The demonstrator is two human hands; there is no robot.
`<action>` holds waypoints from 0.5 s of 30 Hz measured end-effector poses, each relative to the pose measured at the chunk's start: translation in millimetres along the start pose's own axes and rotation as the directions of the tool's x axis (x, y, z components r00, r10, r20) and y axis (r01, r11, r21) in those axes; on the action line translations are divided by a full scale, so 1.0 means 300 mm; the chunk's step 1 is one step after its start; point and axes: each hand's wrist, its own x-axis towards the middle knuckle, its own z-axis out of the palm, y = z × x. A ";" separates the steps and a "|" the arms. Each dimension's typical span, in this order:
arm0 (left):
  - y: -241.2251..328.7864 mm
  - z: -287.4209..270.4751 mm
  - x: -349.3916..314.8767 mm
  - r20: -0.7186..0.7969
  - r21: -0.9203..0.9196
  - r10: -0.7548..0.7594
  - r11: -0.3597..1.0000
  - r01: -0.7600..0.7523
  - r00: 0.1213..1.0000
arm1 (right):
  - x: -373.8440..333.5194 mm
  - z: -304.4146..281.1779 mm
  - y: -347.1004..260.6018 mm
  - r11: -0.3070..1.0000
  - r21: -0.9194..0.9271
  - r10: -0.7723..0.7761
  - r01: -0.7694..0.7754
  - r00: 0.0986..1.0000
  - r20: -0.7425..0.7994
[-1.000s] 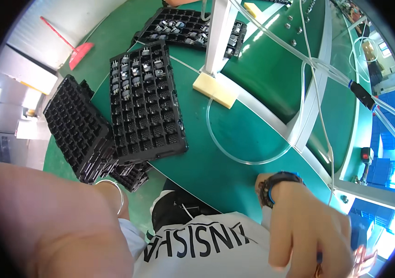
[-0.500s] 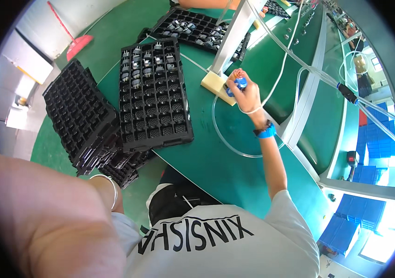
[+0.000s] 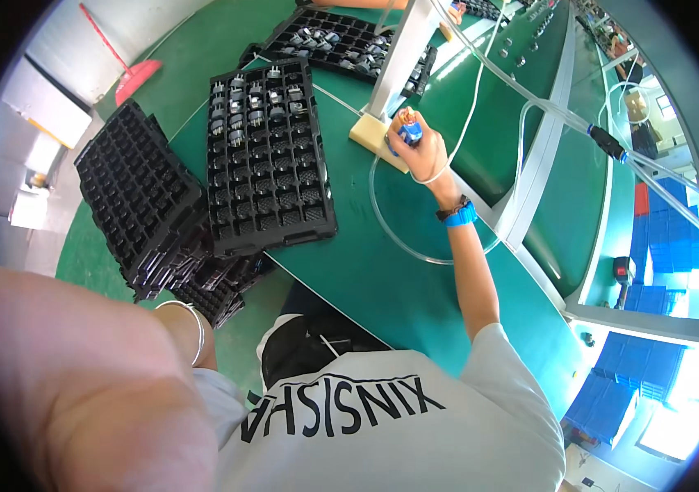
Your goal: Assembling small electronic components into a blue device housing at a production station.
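My right hand [image 3: 424, 154] is closed around a small blue tool [image 3: 410, 133] with a copper-coloured end pointing up and away; its exact kind is hard to make out. It is held over the green tabletop, beside a pale yellow block [image 3: 372, 134] at the foot of a metal post. A white line crosses my right wrist, above a blue band. My bare left arm [image 3: 103, 369] fills the lower left, very close, with a thin white band; its hand does not show. Left of my right hand lies a black compartment tray [image 3: 271, 176], with plug-like parts [image 3: 271, 94] in its far rows.
Empty-looking black trays [image 3: 136, 184] are stacked at the left. Another part-filled tray [image 3: 341, 45] lies farther off, near another person's arm [image 3: 357, 3]. Clear tubing [image 3: 382, 217] loops over the table. A green belt [image 3: 513, 123] runs at right, beyond a metal rail. Blue crates [image 3: 603, 402] stand lower right.
In the picture, my right hand has shifted slightly left with the blue tool, which now shows more upright. The whole scene has shifted slightly as well. The left arm stays close at lower left.
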 end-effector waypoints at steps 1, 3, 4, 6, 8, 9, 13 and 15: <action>-0.010 -0.003 0.004 0.001 -0.006 -0.004 1.000 0.004 1.000 | -0.001 -0.005 -0.002 1.000 -0.004 -0.029 0.029 0.999 0.018; 0.016 0.011 -0.007 0.000 -0.017 -0.011 1.000 0.011 1.000 | -0.011 -0.013 -0.006 0.998 0.032 -0.055 0.053 0.997 0.052; 0.018 0.024 -0.009 -0.001 -0.021 -0.013 1.000 0.013 1.000 | -0.012 -0.018 -0.010 0.998 0.033 -0.052 0.050 0.997 0.051; 0.012 0.009 -0.011 -0.004 -0.030 -0.023 0.999 0.023 1.000 | -0.010 -0.033 -0.016 0.992 0.050 -0.117 0.112 0.988 0.100; 0.011 0.013 -0.019 -0.006 -0.038 -0.038 0.999 0.038 0.999 | -0.008 -0.036 -0.001 0.987 0.090 -0.141 0.132 0.984 0.107; 0.025 0.014 -0.025 -0.005 -0.044 -0.046 0.998 0.046 0.999 | -0.006 -0.037 0.007 0.979 0.129 -0.170 0.155 0.980 0.108; 0.020 0.009 -0.033 0.001 -0.054 -0.078 0.995 0.078 0.997 | -0.005 -0.040 0.029 0.976 0.098 -0.206 0.195 0.972 0.110; -0.022 0.009 -0.025 0.005 -0.048 -0.090 0.995 0.090 0.996 | 0.006 -0.048 0.015 0.979 0.111 -0.185 0.171 0.975 0.126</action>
